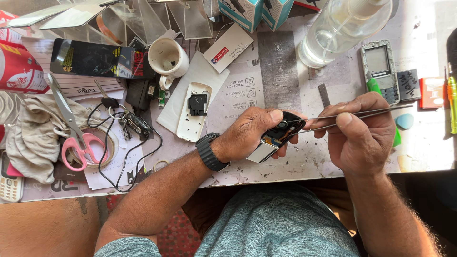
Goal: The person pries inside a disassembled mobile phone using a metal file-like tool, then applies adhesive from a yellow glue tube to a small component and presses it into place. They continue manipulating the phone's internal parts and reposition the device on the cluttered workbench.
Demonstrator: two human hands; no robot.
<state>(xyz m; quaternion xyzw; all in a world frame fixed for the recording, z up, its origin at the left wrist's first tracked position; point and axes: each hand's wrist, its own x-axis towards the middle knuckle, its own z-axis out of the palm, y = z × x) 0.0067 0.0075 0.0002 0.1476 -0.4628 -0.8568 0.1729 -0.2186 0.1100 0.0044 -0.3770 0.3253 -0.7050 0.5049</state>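
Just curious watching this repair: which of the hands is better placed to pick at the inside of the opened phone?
Probably the right hand: it pinches tweezers whose tips reach the small opened phone. The left hand only grips the phone.

A pale, stained tabletop [285, 62] spreads beyond the fingers, papered over with printed sheets and worn grey in patches — its near edge runs just below them. Strong light washes out the tabletop's far right part. Under the edge lies shadow — floor detail is too dark to tell.
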